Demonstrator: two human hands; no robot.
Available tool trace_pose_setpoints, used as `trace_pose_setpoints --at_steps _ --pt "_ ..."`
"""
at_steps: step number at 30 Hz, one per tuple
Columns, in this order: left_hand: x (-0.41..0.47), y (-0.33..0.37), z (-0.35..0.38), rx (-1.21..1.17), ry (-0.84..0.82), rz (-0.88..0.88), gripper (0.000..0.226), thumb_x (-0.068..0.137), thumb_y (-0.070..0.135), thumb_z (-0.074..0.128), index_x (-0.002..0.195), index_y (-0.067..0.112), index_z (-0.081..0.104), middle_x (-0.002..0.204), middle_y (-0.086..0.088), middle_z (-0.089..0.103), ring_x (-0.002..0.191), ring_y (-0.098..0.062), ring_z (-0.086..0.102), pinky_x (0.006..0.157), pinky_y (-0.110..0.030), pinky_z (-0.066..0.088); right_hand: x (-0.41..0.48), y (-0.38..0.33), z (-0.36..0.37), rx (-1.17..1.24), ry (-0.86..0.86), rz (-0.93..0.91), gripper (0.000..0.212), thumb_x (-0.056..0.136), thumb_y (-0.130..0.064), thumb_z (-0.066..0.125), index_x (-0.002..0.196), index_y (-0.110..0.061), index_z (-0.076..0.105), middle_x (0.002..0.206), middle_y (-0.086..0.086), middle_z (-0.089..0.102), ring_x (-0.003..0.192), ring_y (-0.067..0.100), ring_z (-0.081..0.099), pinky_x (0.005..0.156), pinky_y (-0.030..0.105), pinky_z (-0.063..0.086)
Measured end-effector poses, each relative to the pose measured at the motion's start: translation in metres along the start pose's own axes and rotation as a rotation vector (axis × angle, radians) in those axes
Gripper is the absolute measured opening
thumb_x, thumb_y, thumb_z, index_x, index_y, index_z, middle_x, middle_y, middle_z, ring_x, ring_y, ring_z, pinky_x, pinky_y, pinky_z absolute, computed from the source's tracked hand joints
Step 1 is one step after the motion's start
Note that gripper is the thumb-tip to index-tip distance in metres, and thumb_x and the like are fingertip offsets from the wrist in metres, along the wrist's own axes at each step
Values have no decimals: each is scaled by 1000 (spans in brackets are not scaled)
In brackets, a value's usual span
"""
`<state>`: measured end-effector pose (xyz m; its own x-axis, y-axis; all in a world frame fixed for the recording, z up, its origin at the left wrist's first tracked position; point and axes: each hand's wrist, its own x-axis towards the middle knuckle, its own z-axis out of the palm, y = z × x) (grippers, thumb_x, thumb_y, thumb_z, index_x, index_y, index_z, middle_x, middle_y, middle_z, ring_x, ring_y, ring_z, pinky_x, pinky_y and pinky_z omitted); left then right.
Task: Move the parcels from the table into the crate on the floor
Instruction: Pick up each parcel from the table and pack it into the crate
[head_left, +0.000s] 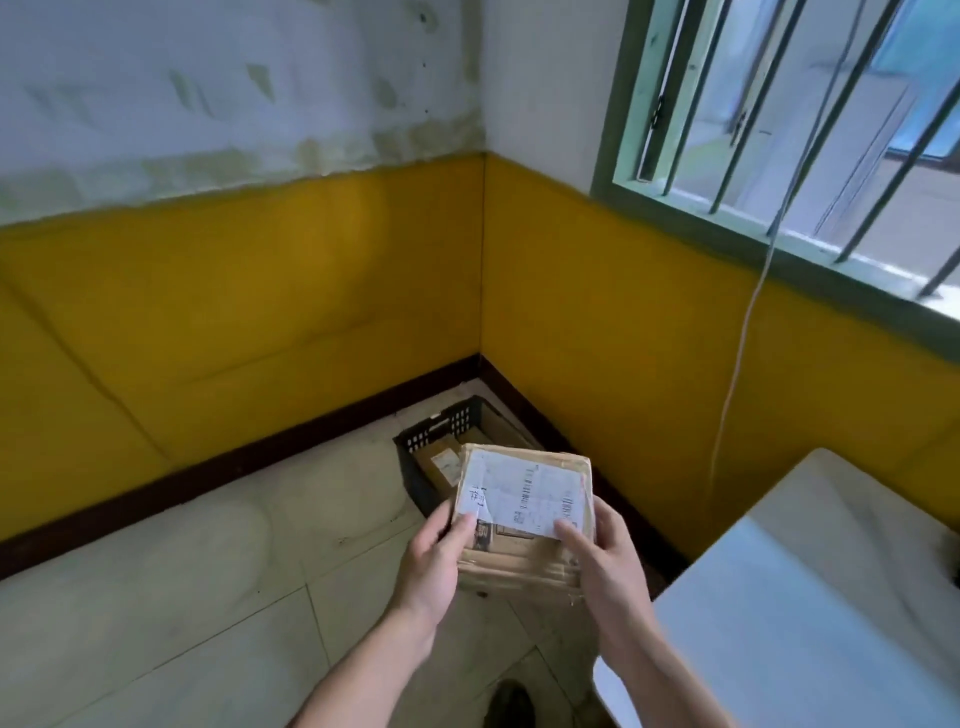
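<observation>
— Where is the parcel (522, 512)?
— Low centre of the frame: left hand (441, 556) and right hand (602, 561) grip its sides, just in front of the crate (441, 423).
— Risk?
— The crate sits tight against the yellow wall (597, 364) and is already part full — a loose drop could catch its rim. The table (810, 597) edge crowds the right; the floor (208, 571) at left lies open.
</observation>
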<state>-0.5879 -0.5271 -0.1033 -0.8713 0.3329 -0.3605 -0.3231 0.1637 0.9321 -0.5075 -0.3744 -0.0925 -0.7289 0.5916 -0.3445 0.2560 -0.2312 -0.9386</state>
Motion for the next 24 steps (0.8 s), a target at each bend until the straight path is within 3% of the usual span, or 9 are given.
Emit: trace_pose_setpoints --at_steps 3,7,9,15,17,19,22,24 --pt "61 -2 -5 98 3 -5 28 100 34 52 125 41 62 114 19 70 108 -3 61 78 -19 44 52 12 16 9 40 27 41 89 -22 69 120 -35 47 119 -4 64 107 16 66 88 45 57" --pt "153 -5 -7 242 -17 -69 34 99 34 54 133 34 59 127 12 66 119 -13 58 102 -36 47 138 28 41 6 115 28 41 89 -23 68 120 -43 52 123 -11 61 110 9 61 87 39 57" --pt "199 -7 -6 298 -25 -105 34 99 35 55 133 34 59 128 12 65 120 -14 58 106 -42 46 185 37 55 -20 131 32 43 89 -22 67 125 -42 53 129 -8 56 115 10 57 91 43 55" --pt "314 -14 1 444 -75 -264 23 99 31 56 116 44 62 115 18 68 111 -10 61 97 -36 50 277 62 85 -74 264 261 53 90 -24 67 139 -31 47 140 -4 48 124 14 49 104 44 45" --pt "346 -22 7 472 -99 -299 23 99 29 57 116 44 60 106 23 67 103 -4 62 83 -27 50 300 74 89 -72 285 328 55 90 -24 66 141 -29 44 143 -4 51 126 15 50 101 36 44" --pt "379 -37 14 504 -125 -340 25 99 29 57 121 40 60 108 19 68 104 -7 63 83 -27 49 324 87 93 -57 323 390 56 91 -21 65 142 -29 44 141 -4 54 126 15 50 98 30 41" --pt "431 -65 28 574 -179 -390 25 99 32 55 121 44 57 116 11 67 104 -10 61 88 -32 48 364 112 101 -2 373 503 56 92 -27 64 143 -34 43 139 -7 55 125 17 53 105 38 43" --pt "468 -86 36 609 -221 -391 17 98 35 55 107 50 57 114 14 67 103 -9 60 85 -33 50 396 131 106 29 408 555 50 90 -33 66 135 -48 47 129 -15 57 116 12 58 97 38 51"
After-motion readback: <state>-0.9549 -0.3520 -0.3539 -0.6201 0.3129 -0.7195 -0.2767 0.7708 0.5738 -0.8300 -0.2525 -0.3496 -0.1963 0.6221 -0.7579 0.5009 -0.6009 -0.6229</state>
